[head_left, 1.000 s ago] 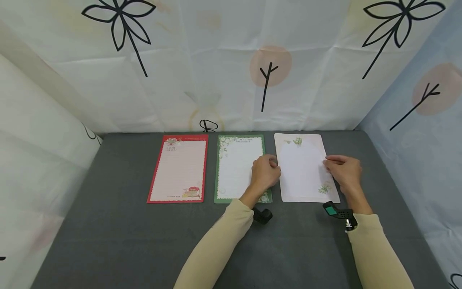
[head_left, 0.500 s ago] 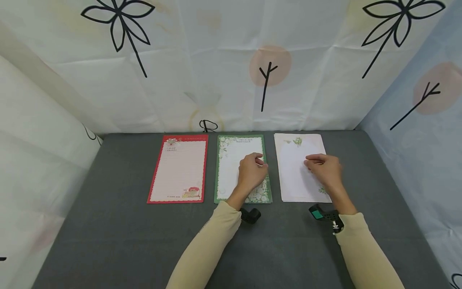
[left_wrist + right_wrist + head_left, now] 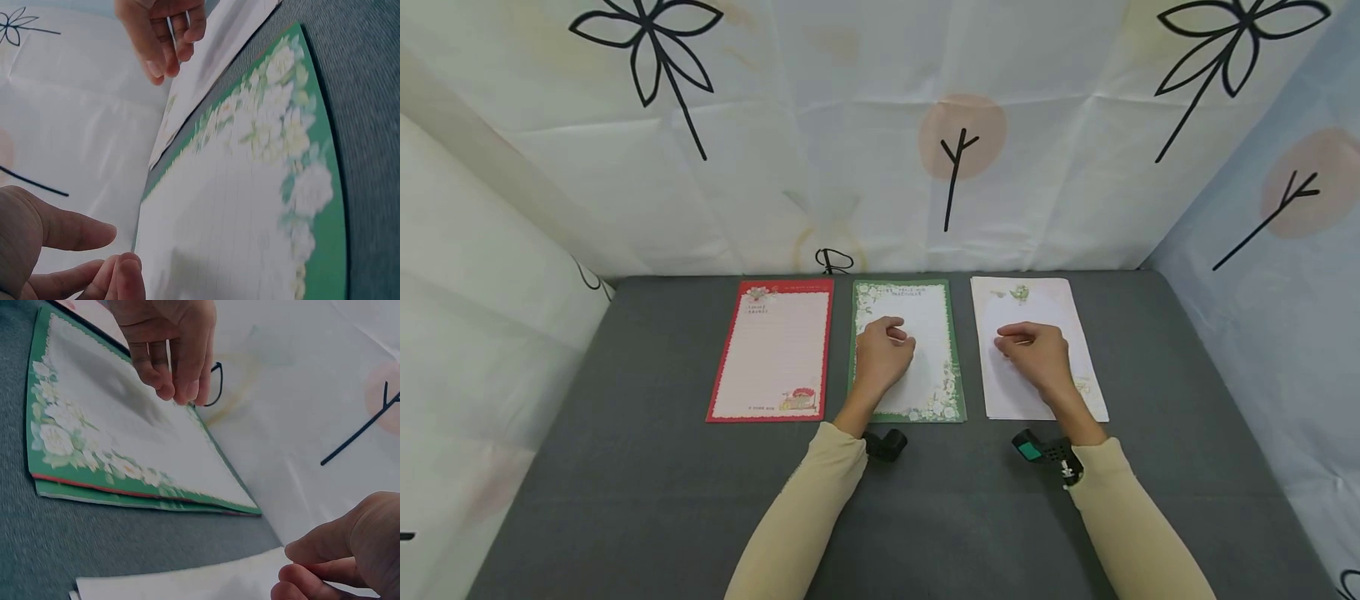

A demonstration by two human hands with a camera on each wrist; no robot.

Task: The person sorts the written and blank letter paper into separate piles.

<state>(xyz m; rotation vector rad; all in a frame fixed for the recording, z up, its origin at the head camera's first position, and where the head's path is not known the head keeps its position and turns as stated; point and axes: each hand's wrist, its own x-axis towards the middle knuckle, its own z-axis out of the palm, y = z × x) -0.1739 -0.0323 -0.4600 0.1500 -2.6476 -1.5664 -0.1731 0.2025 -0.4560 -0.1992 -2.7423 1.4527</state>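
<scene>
My left hand hovers over the left part of a green-bordered sheet of stationery paper with white flowers. In the left wrist view its thumb and fingers are apart and hold nothing. Over a pale sheet of stationery paper with small green sprigs hangs my right hand, its fingers loosely bent and nothing seen between them. The right wrist view shows more sheets, one with a red edge, under the green-bordered sheet. The pale sheet also lies on at least one other.
To the left lies a red-bordered sheet of lined paper with a mushroom-like picture. All the sheets lie in a row at the back of a dark grey cloth-covered table. A printed white curtain stands behind them.
Both hands have moved left, the left from the gap beside the pale sheet to over the green-bordered one, the right from the pale sheet's right edge to over its middle. The sheets stay put.
</scene>
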